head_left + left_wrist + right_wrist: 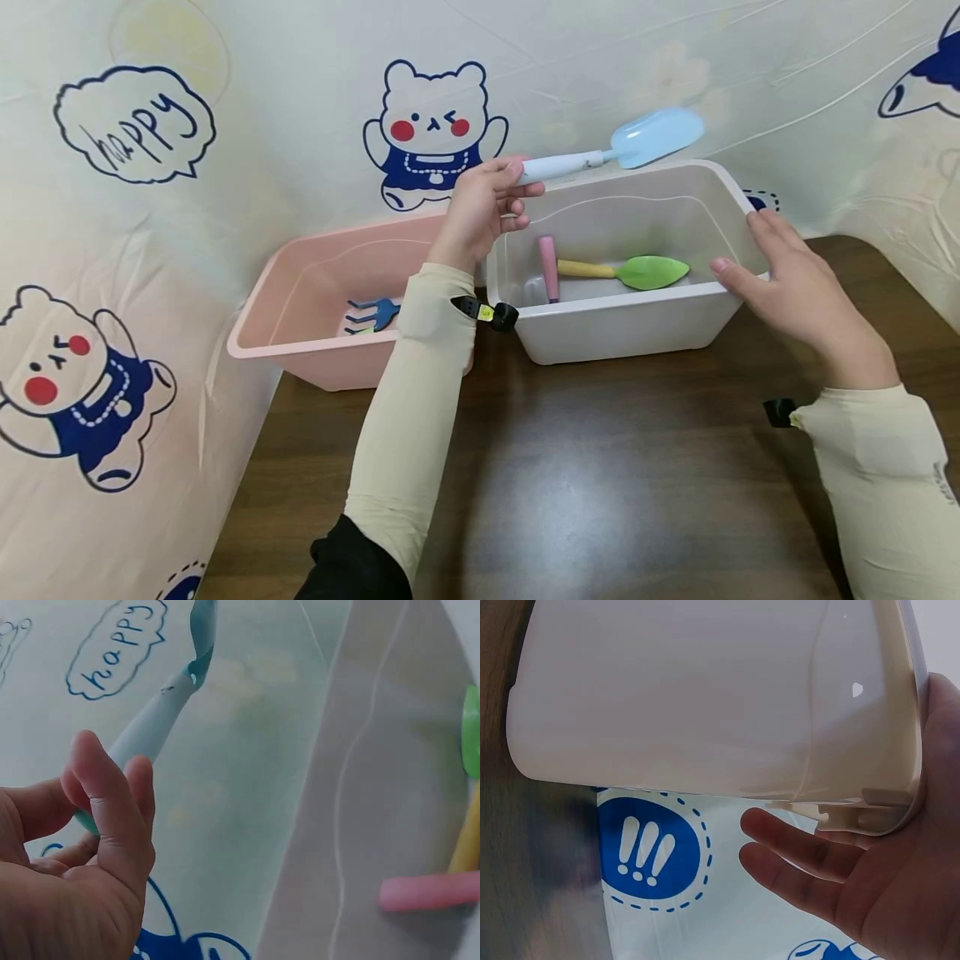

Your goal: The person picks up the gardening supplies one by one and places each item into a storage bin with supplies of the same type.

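Note:
My left hand point(487, 200) pinches the pale handle of a light blue garden scoop point(657, 137), its blade pointing right. The scoop is held above the back rim of a white plastic tub point(615, 327). My right hand point(802, 279) holds that tub's right end, thumb over the rim and fingers along the outside; in the right wrist view two fingers point(802, 847) stick out past the wall. Inside the tub lie a green-bladed trowel point(651, 272) with a yellow handle and a tool with a pink handle point(549, 268).
A pink tub point(300, 354) stands left of the white one, with a small blue hand rake point(384, 312) inside, partly behind my left forearm. Both tubs rest on a dark wooden table point(570, 483). A printed cloth point(285, 142) hangs behind and to the left.

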The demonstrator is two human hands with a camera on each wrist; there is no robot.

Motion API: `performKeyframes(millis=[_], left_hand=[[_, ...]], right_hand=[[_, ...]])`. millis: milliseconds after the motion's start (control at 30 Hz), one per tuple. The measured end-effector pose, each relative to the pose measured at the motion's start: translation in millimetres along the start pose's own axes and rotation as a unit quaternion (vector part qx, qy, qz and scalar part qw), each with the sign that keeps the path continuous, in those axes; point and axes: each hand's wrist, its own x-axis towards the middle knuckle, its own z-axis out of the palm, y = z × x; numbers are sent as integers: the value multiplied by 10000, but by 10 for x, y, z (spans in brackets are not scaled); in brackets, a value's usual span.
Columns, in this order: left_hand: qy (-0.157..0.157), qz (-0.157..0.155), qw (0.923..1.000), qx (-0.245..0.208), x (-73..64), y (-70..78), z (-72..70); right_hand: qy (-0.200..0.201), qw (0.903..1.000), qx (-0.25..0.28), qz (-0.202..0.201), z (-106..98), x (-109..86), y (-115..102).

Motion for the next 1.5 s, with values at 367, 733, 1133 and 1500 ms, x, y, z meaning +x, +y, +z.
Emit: performKeyframes(millis=[367,733,1133,1500], left_hand=[[26,-187,9991,377,80,-211,-56],[-101,-280,9990,319,-118,-336,-38],[-329,-107,9991,261,-275,-448,-59],[-541,-189,9977,374,-333,-444,-85]], right_hand=[[-39,10000,-11,-22,-7,-10,10],[-40,10000,26,-86,-8,-5,-5],[-11,10000,9,-68,-4,-12,-5],[-4,10000,20,-72,-4,-3,-7]])
